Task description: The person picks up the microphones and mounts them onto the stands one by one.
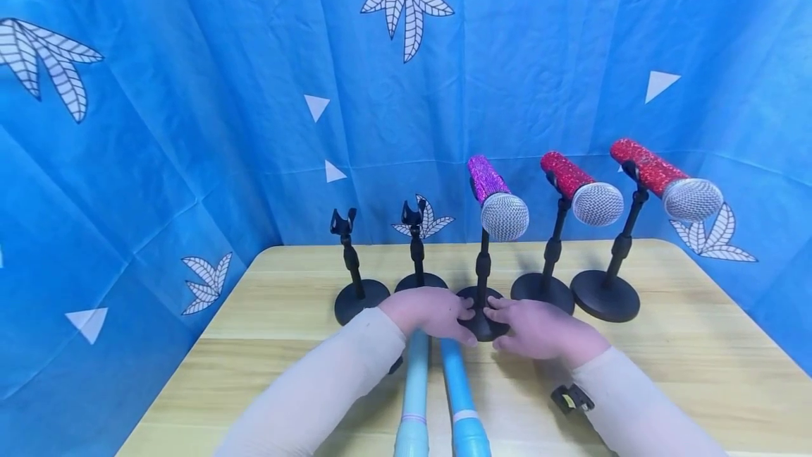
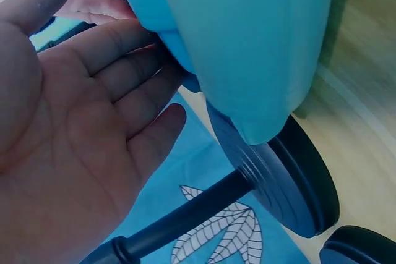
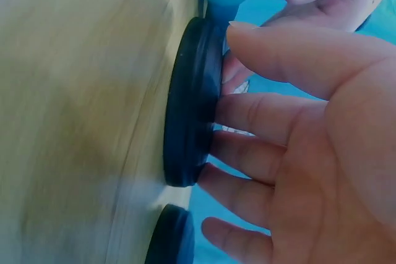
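A black microphone stand in the middle of the row holds a glittery purple microphone [image 1: 486, 178] with a silver mesh head. My left hand [image 1: 434, 310] reaches to the left of its round base [image 1: 483, 331], palm facing in and fingers nearly straight. On the opposite side is my right hand [image 1: 536, 330], fingers spread and lightly bent; in the right wrist view their tips meet the edge of the base [image 3: 193, 103]. Below my left hand lie a pale blue tube [image 1: 415, 386] and a brighter blue tube [image 1: 459, 379], their far ends partly hidden by that hand.
To the right, two more stands carry red glittery microphones [image 1: 571, 175] [image 1: 650, 166]. Two stands with bare clips [image 1: 343, 223] [image 1: 413, 214] stand on the left. A blue patterned curtain [image 1: 539, 55] hangs behind the wooden table [image 1: 254, 330].
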### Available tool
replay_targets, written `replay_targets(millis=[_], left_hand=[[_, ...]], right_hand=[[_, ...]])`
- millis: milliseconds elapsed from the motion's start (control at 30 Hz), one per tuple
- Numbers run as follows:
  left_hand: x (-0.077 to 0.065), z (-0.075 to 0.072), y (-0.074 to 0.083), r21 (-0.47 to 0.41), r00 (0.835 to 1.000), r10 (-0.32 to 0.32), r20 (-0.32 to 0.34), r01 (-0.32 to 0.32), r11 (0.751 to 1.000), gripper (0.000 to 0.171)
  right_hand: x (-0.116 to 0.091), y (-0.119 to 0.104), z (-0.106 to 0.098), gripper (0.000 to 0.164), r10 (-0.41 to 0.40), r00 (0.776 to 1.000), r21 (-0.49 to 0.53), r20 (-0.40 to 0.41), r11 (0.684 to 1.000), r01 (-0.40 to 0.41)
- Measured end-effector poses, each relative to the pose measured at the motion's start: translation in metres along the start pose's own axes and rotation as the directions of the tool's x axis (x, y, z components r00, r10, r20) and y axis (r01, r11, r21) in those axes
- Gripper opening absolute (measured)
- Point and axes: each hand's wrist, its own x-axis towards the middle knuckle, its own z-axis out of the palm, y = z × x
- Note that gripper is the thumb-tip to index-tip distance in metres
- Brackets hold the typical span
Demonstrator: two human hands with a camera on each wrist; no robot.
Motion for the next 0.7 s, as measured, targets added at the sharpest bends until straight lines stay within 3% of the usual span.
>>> replay_targets(millis=[433,700], left_hand=[[0.022,-0.003,-0.007,-0.013,0.999,-0.010,-0.039,0.010,1.000,0.064],[0.028,0.001,-0.010,-0.038,0.999,-0.021,-0.032,0.020,0.999,0.064]], right_hand=[[0.014,0.031,0.009,0.052,0.002,0.998,0.090,-0.063,0.996,0.003],[0.014,0.034,0.014,0.054,0.002,0.997,0.100,-0.072,0.995,0.005]])
